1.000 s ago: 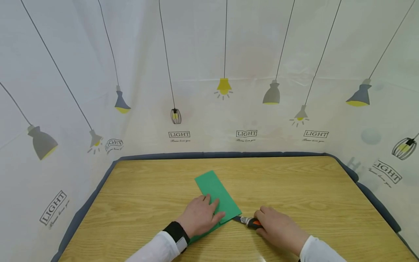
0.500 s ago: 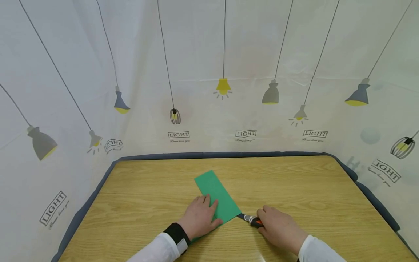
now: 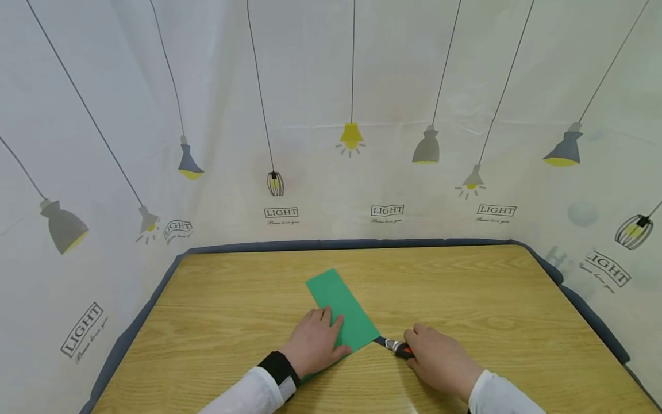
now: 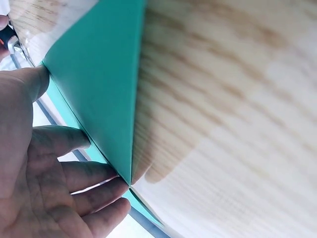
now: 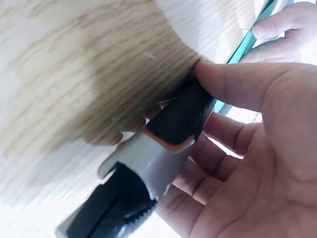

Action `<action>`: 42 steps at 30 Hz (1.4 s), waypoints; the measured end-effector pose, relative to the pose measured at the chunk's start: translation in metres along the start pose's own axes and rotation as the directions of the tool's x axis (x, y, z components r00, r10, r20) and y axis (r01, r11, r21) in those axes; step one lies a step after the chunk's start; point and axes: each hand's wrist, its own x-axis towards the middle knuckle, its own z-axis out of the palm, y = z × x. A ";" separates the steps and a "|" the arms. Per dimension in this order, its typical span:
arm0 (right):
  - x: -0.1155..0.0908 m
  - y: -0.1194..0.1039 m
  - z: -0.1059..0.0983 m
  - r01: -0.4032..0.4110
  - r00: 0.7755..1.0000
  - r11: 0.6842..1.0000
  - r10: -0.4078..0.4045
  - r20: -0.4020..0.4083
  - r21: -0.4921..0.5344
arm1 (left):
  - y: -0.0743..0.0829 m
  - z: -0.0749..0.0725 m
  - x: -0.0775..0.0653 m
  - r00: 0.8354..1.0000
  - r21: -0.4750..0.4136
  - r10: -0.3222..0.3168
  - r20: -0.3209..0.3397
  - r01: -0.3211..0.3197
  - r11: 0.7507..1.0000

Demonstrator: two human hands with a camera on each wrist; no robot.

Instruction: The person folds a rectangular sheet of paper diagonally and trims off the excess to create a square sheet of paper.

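A green sheet of folded paper [image 3: 345, 313] lies slanted on the wooden table. My left hand [image 3: 314, 339] rests on its near left part, fingers spread and pressing it down. In the left wrist view the folded paper [image 4: 101, 84] shows a layer angled up beside the fingertips. My right hand [image 3: 442, 356] grips a utility knife [image 3: 400, 349] with a black, orange and silver handle. Its dark blade sits right at the paper's right corner. In the right wrist view the thumb and fingers wrap the knife's handle [image 5: 163, 144]; the blade is hidden there.
The wooden table [image 3: 248, 287] has a dark padded edge [image 3: 320, 245] along its back and sides. Behind it hangs a white curtain [image 3: 310, 86] printed with lamps. A black band [image 3: 279, 368] circles the left wrist.
The right hand has moved the knife slightly right and away, its blade sliding out from under the paper to the corner. The paper's raised near edge has settled. The left hand stays put.
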 end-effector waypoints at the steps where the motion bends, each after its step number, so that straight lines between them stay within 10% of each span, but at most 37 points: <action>1: 0.000 0.000 0.000 -0.003 1.000 1.000 0.003 0.000 -0.002 | 0.000 0.000 0.000 1.000 0.000 -0.001 -0.002 0.001 1.000; 42: 0.009 0.001 0.003 0.026 0.999 0.999 -0.026 -0.021 -0.021 | -0.008 -0.003 0.000 0.998 -0.053 0.035 0.055 -0.032 0.998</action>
